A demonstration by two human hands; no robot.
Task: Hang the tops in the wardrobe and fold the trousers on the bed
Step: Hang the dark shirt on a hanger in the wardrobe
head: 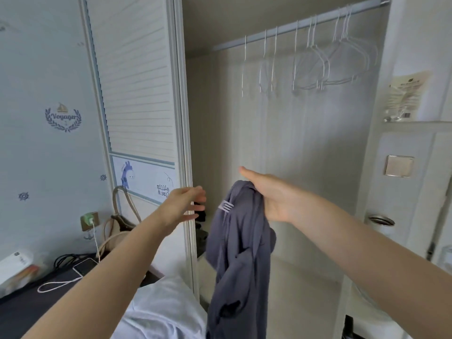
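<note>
My right hand [266, 194] grips a grey-blue top [237, 253] by its upper part; the garment hangs crumpled below the hand, in front of the open wardrobe [293, 155]. My left hand [186, 204] reaches forward with straight fingers at the edge of the sliding wardrobe door [137, 94], holding nothing. Several white hangers [315, 62] hang bare from the rail [293, 24] at the top of the wardrobe. A white pillow or sheet of the bed [159, 311] shows at the bottom, under my left forearm.
A dark bedside surface [29, 304] at lower left carries a phone [84, 265] on a white cable, a bag [117, 231] and a white box. To the right stands a white cabinet [403, 192] with a shelf and a paper packet [406, 94].
</note>
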